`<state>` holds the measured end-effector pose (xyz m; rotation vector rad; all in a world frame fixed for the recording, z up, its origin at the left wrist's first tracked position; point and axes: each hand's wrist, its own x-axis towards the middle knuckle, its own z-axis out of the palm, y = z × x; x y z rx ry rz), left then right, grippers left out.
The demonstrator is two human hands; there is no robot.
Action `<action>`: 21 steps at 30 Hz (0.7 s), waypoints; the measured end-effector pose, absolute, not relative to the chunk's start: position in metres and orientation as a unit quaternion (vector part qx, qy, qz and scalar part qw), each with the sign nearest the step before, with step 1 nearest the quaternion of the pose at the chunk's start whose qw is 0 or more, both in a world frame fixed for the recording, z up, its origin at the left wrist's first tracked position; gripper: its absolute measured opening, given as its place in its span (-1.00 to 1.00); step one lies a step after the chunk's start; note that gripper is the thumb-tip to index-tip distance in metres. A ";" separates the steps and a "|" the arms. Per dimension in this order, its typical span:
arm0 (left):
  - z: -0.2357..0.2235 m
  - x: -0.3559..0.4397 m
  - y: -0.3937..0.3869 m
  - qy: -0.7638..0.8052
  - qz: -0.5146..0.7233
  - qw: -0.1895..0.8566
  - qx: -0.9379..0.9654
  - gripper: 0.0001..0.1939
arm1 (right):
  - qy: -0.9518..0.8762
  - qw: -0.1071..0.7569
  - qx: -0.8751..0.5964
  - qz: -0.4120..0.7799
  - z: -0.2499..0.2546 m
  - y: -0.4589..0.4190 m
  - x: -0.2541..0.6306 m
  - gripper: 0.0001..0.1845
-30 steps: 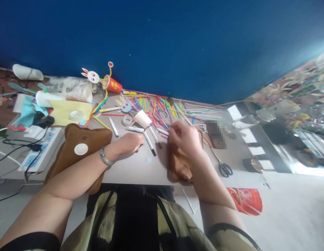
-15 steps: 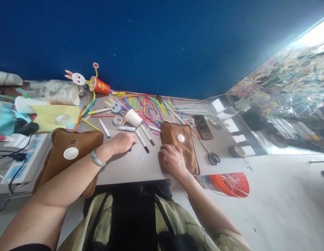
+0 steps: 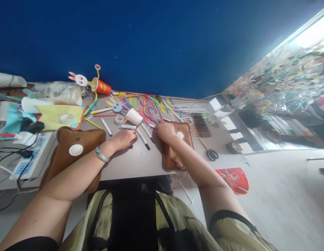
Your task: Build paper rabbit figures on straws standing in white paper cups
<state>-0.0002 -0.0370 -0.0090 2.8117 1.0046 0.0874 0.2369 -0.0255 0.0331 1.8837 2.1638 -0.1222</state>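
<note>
I see the rightmost brown pouch [image 3: 171,155] on the counter [image 3: 150,165], its upper left beneath my bent right hand [image 3: 165,130]; whether that grips, I can't tell. My left hand [image 3: 125,140] is curled just beside a white marker [image 3: 127,127], its hold hidden. Scissors [image 3: 212,154] lie farther right.

Red paper cup [image 3: 103,86], table's [image 3: 141,167] far edge, left of middle: yellow characters, too blurred to read. White disc [image 3: 97,67], just above the cup: one red heart. Clear plastic sleeve [image 3: 50,90] around stacked cups, toward far left corner: grey print, illegible. Power strip [image 3: 38,155], left end: blue markings, illegible.
</note>
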 end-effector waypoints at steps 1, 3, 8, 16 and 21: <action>-0.010 0.000 -0.037 0.336 0.034 0.076 0.938 -0.73 | 0.746 0.138 0.650 -0.044 0.032 -0.022 0.237 -0.69; -0.012 0.000 -0.037 0.337 0.038 0.078 0.937 -0.72 | 0.744 0.135 0.653 -0.042 0.030 -0.021 0.239 -0.68; -0.013 -0.001 -0.035 0.338 0.032 0.094 0.936 -0.72 | 0.735 0.072 0.674 -0.029 0.037 -0.029 0.246 -0.65; -0.009 0.003 -0.031 0.355 0.028 0.088 0.930 -0.70 | 0.759 0.127 0.637 -0.044 0.030 -0.025 0.236 -0.71; 0.002 0.004 -0.031 0.380 0.012 0.090 0.920 -0.72 | 0.769 0.070 0.634 -0.043 0.024 -0.022 0.245 -0.73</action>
